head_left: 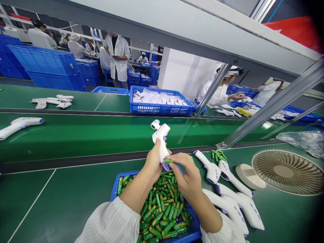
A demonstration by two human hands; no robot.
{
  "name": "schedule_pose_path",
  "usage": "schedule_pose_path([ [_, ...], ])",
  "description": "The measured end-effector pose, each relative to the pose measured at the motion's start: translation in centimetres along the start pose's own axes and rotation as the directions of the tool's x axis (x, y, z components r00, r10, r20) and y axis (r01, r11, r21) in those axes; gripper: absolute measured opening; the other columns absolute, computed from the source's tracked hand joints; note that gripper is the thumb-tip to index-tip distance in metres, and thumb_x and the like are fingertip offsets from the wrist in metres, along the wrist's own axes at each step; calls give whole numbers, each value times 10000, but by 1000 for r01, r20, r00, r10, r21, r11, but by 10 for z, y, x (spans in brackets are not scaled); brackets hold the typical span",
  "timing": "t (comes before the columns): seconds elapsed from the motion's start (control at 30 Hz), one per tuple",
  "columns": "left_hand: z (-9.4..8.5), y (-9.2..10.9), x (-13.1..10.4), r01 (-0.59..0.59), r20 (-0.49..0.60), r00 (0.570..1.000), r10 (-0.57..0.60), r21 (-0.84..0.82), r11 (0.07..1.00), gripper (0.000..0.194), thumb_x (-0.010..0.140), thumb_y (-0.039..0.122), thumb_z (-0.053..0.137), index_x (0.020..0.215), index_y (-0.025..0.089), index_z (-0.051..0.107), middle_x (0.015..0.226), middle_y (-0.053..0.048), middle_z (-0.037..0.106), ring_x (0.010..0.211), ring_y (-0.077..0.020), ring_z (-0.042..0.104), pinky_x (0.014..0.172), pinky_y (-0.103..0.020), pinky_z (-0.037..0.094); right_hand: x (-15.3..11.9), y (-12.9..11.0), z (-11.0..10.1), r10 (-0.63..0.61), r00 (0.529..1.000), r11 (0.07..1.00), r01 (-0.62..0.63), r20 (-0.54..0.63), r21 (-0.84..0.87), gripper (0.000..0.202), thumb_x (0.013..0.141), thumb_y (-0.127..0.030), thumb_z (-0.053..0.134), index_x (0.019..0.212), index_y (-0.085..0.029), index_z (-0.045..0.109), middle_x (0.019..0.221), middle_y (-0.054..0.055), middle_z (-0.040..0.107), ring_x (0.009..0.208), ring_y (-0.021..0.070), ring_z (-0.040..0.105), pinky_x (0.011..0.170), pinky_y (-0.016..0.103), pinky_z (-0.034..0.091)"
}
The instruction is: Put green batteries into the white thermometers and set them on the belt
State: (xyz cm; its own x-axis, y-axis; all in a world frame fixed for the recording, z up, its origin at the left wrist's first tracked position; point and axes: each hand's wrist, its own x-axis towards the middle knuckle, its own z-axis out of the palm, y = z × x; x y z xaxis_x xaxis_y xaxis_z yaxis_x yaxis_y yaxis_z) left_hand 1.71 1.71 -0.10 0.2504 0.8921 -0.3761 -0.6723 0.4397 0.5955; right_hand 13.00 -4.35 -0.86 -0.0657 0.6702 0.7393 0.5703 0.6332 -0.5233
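Observation:
My left hand (153, 161) is wrapped round the handle of a white infrared thermometer (162, 136) with purple buttons, its head pointing away from me. At the near end of the handle a purple battery cover (165, 166) hangs open. Between the thumb and fingers of my right hand (187, 173) is a green battery (169, 161), held right at that opening; how far in it sits I cannot tell. Below both hands a blue bin (115, 189) holds a heap of green and gold batteries (162, 206), partly hidden by my forearms.
Several white thermometers (227, 206) lie to the right, near loose batteries (219, 155) and a beige fan (283, 170). A green conveyor belt (101, 135) carries more thermometers (21, 125). Beyond it stands a blue basket (162, 107). A metal post (253, 111) slants at right; co-workers stand behind.

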Motion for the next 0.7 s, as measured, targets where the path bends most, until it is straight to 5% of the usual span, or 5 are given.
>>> schedule_pose_path([
  [0.2,-1,-1,0,101,-39,994,-103,-39,994,364,925,492,473,888,138,548,579,-12,529,394,-85,439,406,-192,305,5,11,-7,-260,963,940,268,65,-210,318,832,-86,669,1069,-299,662,1012,20,744,901,209,651,761,401,527],
  [0.37,-1,0,1,154,-36,987,-156,-67,986,332,936,448,468,854,134,537,562,9,481,359,-59,373,366,-175,233,3,10,-17,-144,958,963,193,247,-187,345,920,-121,514,1215,-267,619,1255,73,635,1086,235,581,862,428,493],
  [0.47,-2,6,2,94,-51,994,-98,-86,992,325,953,448,418,880,147,513,586,-6,514,345,-59,345,347,-175,187,-6,6,-21,-5,965,978,60,263,-202,276,924,-128,464,1127,-208,632,1037,83,672,933,212,603,783,373,484],
  [0.57,-4,13,3,27,-80,996,-36,-106,994,313,951,453,420,898,155,504,590,-5,517,344,-63,342,344,-181,189,-13,5,-20,103,873,880,144,476,-453,124,874,-167,568,938,-199,670,788,48,634,739,205,552,640,345,408],
  [0.7,-6,13,3,17,-46,999,-22,-96,995,307,943,449,443,918,151,512,598,-9,526,351,-63,351,347,-184,205,-13,8,-14,158,761,738,332,629,-587,55,812,-149,672,814,-203,670,803,56,628,754,226,548,615,347,353],
])
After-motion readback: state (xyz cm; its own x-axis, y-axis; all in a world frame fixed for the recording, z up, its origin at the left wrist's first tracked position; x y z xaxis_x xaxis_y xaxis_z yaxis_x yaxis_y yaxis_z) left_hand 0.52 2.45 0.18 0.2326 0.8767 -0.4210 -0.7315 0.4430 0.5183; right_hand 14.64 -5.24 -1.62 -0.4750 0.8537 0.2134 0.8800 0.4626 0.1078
